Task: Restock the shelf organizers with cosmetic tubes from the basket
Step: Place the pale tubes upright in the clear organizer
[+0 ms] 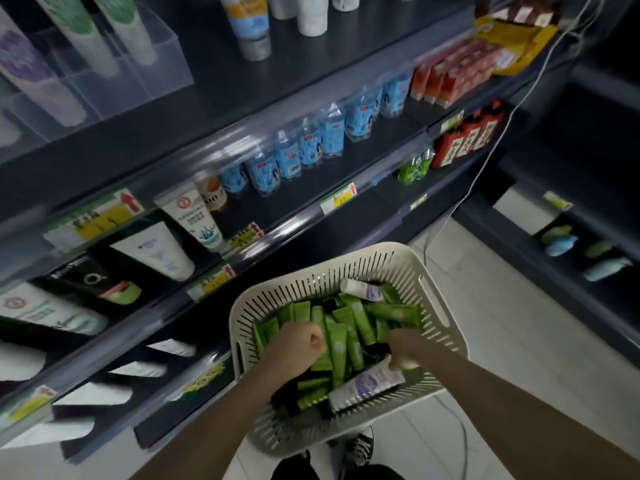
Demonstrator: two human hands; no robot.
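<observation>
A cream slotted basket (408, 261) stands on the floor below me, filled with several green cosmetic tubes (360, 320). Two white tubes with purple print lie among them, one at the far side (362, 289) and one near the front (367, 384). My left hand (301, 344) is curled into a fist over the green tubes; what it holds is hidden. My right hand (403, 349) pinches the top end of the near white-and-purple tube. Clear shelf organizers (145, 71) with tall tubes stand on the upper left shelf.
Dark shelves run along the left with price tags (337, 199), blue bottles (311, 143), white tubes (194, 216) and red boxes (450, 77). A white cable (485, 157) hangs down at the right. Lower shelves stand at the far right. My shoes (356, 448) are by the basket.
</observation>
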